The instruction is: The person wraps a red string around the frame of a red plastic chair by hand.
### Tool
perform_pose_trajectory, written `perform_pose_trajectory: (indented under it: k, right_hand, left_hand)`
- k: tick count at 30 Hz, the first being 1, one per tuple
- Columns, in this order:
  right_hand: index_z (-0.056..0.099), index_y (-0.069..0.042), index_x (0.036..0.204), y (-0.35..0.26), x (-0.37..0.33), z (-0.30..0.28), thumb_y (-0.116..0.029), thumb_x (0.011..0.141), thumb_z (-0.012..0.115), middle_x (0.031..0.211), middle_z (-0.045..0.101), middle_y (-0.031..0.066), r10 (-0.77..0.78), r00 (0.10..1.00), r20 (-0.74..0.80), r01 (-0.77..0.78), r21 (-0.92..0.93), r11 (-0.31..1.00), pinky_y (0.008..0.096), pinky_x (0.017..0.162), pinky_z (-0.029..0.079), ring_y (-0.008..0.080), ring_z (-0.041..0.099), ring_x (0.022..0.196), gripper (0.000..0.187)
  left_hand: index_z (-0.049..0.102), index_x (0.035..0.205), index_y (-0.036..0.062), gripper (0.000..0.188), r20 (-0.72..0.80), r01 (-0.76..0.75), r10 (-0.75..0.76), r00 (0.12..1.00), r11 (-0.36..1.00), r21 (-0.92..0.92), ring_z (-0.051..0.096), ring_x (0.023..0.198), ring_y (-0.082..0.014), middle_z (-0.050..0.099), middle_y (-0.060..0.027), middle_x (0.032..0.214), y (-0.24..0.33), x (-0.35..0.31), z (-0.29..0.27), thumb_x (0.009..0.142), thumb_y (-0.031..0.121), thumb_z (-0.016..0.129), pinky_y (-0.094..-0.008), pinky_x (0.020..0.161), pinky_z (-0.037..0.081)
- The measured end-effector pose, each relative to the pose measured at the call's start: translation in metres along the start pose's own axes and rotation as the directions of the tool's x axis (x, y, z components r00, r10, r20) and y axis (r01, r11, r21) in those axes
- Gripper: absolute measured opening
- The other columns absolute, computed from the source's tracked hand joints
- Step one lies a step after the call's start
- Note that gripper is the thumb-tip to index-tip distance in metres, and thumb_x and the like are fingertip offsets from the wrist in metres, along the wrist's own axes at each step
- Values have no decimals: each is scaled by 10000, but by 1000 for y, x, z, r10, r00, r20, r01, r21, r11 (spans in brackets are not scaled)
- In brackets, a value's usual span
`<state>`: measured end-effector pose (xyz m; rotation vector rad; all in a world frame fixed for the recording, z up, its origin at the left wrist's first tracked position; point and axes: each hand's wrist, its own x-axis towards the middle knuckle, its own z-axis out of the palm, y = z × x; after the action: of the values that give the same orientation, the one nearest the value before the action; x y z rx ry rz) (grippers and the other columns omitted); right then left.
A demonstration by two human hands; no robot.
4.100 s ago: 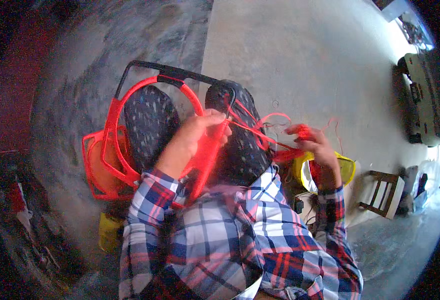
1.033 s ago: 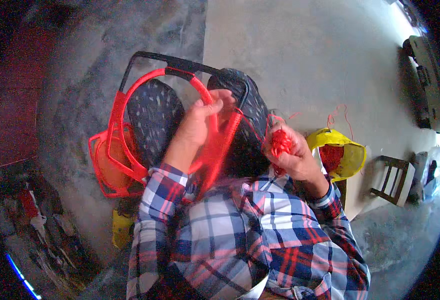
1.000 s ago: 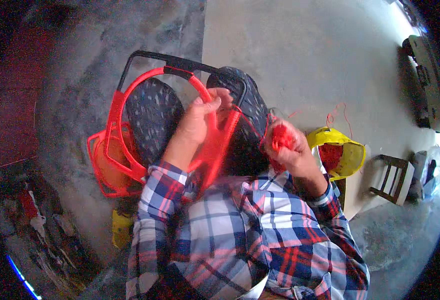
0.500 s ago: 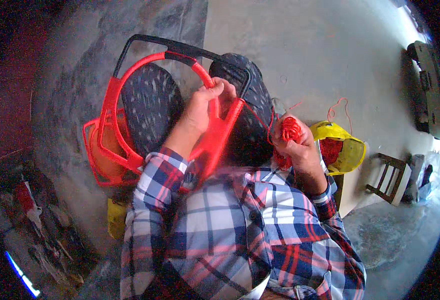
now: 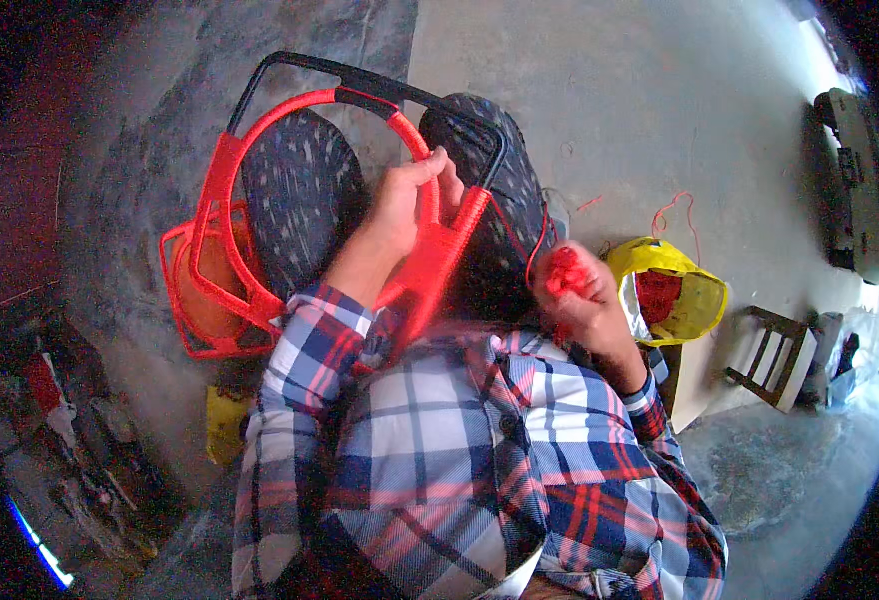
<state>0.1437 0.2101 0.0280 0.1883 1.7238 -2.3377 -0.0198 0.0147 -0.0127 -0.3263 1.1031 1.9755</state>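
Observation:
Across my knees lies a black rod frame with a round ring (image 5: 222, 175), mostly wound in bright red cord. My left hand (image 5: 400, 205) is closed around the right side of the ring, thumb uppermost. To the right, my right hand (image 5: 592, 305) clasps a bundle of red cord (image 5: 568, 272), slightly blurred. From the frame's wrapped right leg (image 5: 450, 250), a slack red strand (image 5: 540, 245) runs down to the bundle. The black top bar (image 5: 360, 75) is bare, and my body hides the frame's lower end.
A yellow bag (image 5: 702, 305) with red cord inside stands open on the floor at the right; loose strands lie behind it. Further right is a small wooden rack (image 5: 765, 360). Another red frame (image 5: 185, 335) and a yellow object (image 5: 227, 425) are at the left.
The frame and my left hand have shifted slightly upward in view. My right hand has moved a little left with the cord bundle, and the strand's loop has changed shape.

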Motion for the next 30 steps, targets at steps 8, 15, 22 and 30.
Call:
perform_pose_trajectory:
  k: [8, 15, 22, 30]
  right_hand:
    - [533, -53, 947, -5, 0, -15, 1, 787, 511, 774, 552, -22, 105, 987, -125, -98, 60, 993, 224, 591, 418, 74, 510, 656, 170]
    - [548, -52, 942, -11, -3, -8, 11, 762, 496, 755, 548, -26, 158, 971, -180, -142, 98, 985, 227, 569, 412, 76, 502, 625, 197]
    - [551, -54, 931, -17, -2, -20, 14, 755, 500, 764, 562, -11, 114, 937, -331, -70, 142, 987, 220, 562, 400, 83, 513, 632, 195]
    - [557, -41, 1023, -16, -8, -53, -12, 800, 500, 822, 587, 6, 49, 941, -335, -2, 138, 990, 237, 625, 445, 102, 552, 690, 232]
  left_hand:
    - [564, 966, 23, 214, 86, 85, -107, 990, 971, 225, 624, 730, -224, 624, -112, 838, -2, -16, -3, 777, 119, 594, -336, 693, 536]
    - [532, 972, 13, 255, 145, 190, -198, 969, 979, 70, 638, 742, -283, 617, -175, 843, -13, -10, -12, 720, 48, 541, -405, 658, 559]
    - [545, 950, 16, 196, 156, 195, -179, 971, 976, -98, 636, 714, -272, 616, -146, 836, -9, -10, -3, 779, 111, 567, -386, 597, 558]
    - [565, 859, 64, 156, 72, 125, -147, 987, 961, 246, 626, 665, -200, 596, -66, 766, -11, -7, 1, 868, 211, 617, -334, 560, 547]
